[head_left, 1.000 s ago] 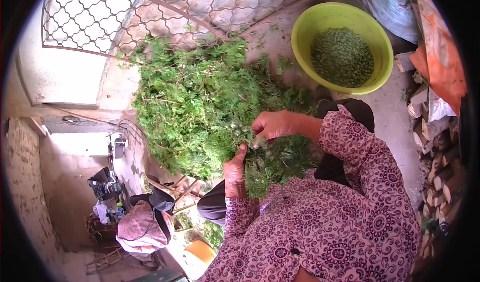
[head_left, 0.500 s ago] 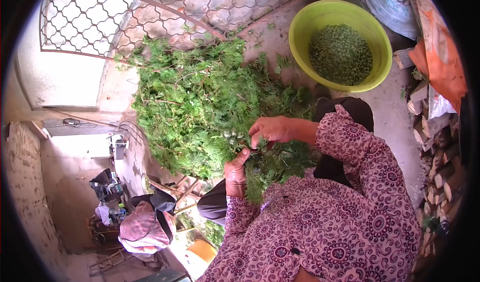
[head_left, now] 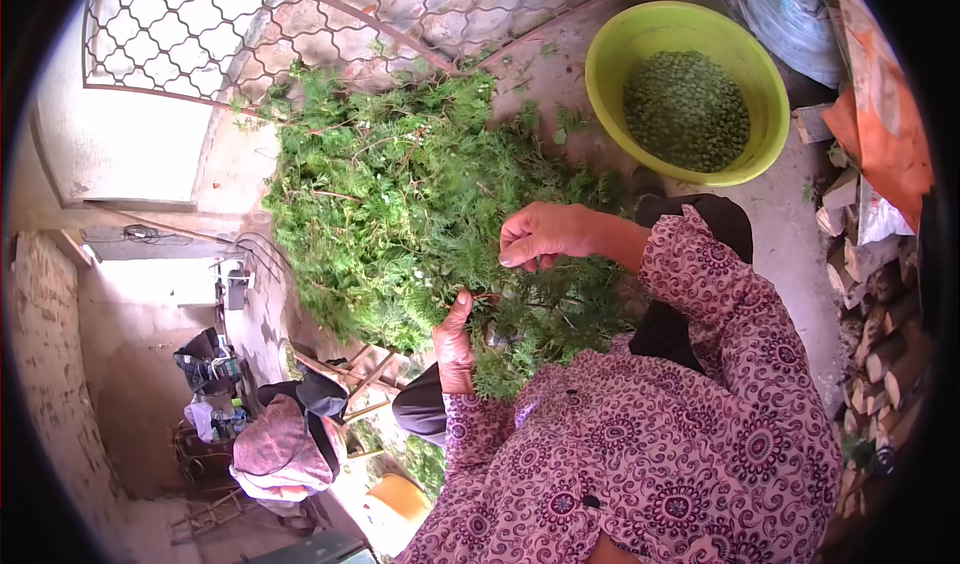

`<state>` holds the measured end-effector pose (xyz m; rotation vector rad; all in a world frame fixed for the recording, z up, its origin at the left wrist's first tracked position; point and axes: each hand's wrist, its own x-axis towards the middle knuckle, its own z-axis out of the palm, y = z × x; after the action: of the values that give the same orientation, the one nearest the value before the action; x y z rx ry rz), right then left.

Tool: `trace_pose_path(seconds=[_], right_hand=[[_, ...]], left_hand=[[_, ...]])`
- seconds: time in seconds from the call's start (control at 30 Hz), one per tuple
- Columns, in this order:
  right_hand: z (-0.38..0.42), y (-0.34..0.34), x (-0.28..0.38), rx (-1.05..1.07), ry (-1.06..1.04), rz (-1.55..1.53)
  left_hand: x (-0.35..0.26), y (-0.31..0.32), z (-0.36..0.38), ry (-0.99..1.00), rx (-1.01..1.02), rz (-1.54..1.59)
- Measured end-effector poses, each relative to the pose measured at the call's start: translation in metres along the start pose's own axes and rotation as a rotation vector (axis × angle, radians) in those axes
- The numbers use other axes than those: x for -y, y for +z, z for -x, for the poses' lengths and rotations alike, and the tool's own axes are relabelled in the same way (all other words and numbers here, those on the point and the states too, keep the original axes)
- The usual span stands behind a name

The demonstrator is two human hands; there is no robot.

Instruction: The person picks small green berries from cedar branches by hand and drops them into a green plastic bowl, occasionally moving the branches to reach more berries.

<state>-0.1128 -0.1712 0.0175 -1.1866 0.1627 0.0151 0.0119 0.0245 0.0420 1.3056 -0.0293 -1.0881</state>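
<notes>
Over on the left, wire mesh point(head_left: 160, 39) runs across the top, with a pale wall point(head_left: 130, 154) behind it. Lower down, there's another person point(head_left: 285, 449), bent over in a pinkish head covering, and a yellow tub point(head_left: 400, 499) sits just beside them. Moving right, here's the big pile of greens point(head_left: 370, 204), feathery and tangled, spread on the floor point(head_left: 785, 234) in front of the wearer. At its lower edge comes the left hand point(head_left: 456, 349), thumb up, its grip closed on a sprig point(head_left: 487, 297) whose thin reddish stem pokes out to the right of the thumb, leafy bits all round. Next, and a little higher, the right hand point(head_left: 540, 236) hovers over the greens, apart from the left, thumb and fingertips pinched together; whether anything tiny sits in that grip, I cannot tell. Below it, the patterned shirt point(head_left: 640, 444) fills the lower middle. Up to the right, a lime basin point(head_left: 770, 94) holds a heap of small green pieces point(head_left: 686, 109), with a pale sack point(head_left: 785, 19) near its rim, and along the right edge, below orange sheeting point(head_left: 885, 134), cut wood point(head_left: 890, 354) is stacked.
</notes>
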Motion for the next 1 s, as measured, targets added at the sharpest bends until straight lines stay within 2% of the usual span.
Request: trace_pose_path(seconds=[0.03,0.1,0.17,0.23,0.3,0.37,0.43,0.5,0.53,0.57,0.6,0.63,0.7,0.73,0.83,0.93,1.0], right_hand=[[-0.001,0.002,-0.001,0.002,0.001,0.001],[-0.002,0.008,-0.005,0.085,-0.031,0.096],[-0.004,0.012,-0.006,0.093,-0.012,0.146],[-0.004,0.015,-0.007,0.098,0.006,0.196],[-0.006,0.017,-0.010,0.097,0.026,0.081],[-0.003,0.018,-0.005,0.091,0.060,-0.040],[-0.001,0.019,-0.006,0.083,0.094,-0.161],[-0.002,0.018,-0.011,0.161,0.077,-0.279],[-0.002,0.017,-0.014,0.161,0.076,-0.280],[-0.003,0.017,-0.016,0.184,0.055,-0.407],[-0.004,0.016,-0.018,0.208,0.033,-0.535],[-0.005,0.015,-0.019,0.209,0.032,-0.534],[-0.008,0.011,-0.019,0.231,0.043,-0.556],[-0.010,0.010,-0.021,0.233,0.042,-0.555],[-0.012,0.007,-0.023,0.191,0.075,-0.458],[-0.009,0.010,-0.017,0.143,0.074,-0.342],[0.004,0.017,-0.001,0.134,0.001,-0.001]], left_hand=[[-0.001,0.004,0.002,0.001,-0.001,0.002],[0.000,0.011,0.003,0.138,-0.104,-0.173],[0.005,0.007,-0.003,0.125,-0.086,-0.146],[0.007,0.010,-0.003,0.198,-0.180,-0.291],[0.011,0.012,-0.004,0.203,-0.157,-0.245],[0.016,0.005,-0.006,0.142,-0.024,-0.051],[0.021,-0.004,-0.010,0.090,0.040,0.009],[0.025,-0.009,-0.012,0.042,0.103,0.070],[0.025,-0.010,-0.012,0.024,0.214,0.133],[0.026,-0.011,-0.011,0.008,0.325,0.196],[0.024,-0.016,-0.010,-0.051,0.308,0.164],[0.024,-0.014,-0.009,-0.049,0.308,0.164],[0.026,-0.008,-0.007,0.044,0.211,0.108],[0.022,0.007,-0.001,0.090,0.174,0.098],[0.014,-0.007,-0.011,0.033,0.117,0.095],[0.010,0.002,-0.005,0.056,0.052,0.096],[0.007,0.010,0.001,0.085,0.014,0.042]])
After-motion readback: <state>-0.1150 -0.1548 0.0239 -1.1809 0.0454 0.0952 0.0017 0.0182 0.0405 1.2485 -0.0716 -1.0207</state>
